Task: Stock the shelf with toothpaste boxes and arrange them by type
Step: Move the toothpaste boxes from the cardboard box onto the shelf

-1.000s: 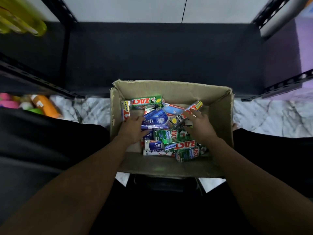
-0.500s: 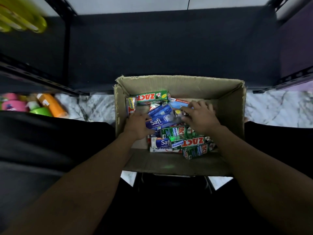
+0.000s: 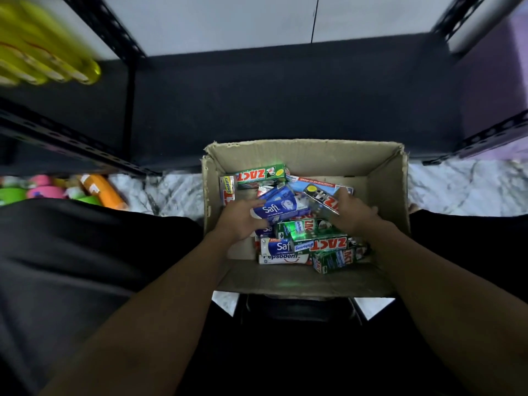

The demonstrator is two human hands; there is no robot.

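An open cardboard box (image 3: 305, 155) sits on my lap, holding several toothpaste boxes in a loose heap: green Zact ones (image 3: 261, 175), blue Safi ones and a white Pepsodent box (image 3: 283, 259). My left hand (image 3: 241, 217) grips a blue Safi box (image 3: 278, 208) at its left end. My right hand (image 3: 353, 214) holds a dark Zact box (image 3: 321, 198), tilted up above the pile. Beyond the box lies a dark shelf board (image 3: 285, 95) with nothing on it.
Black perforated shelf posts (image 3: 130, 92) frame the shelf on the left and right. Yellow bottles (image 3: 43, 52) lie on the upper left shelf. Orange, pink and green bottles (image 3: 97, 190) sit low on the left. Marble floor (image 3: 457, 190) shows beside the box.
My right hand drew back to the right and lifted the dark Zact box up off the pile. My left hand kept its hold on the blue Safi box. The camera tilted slightly.
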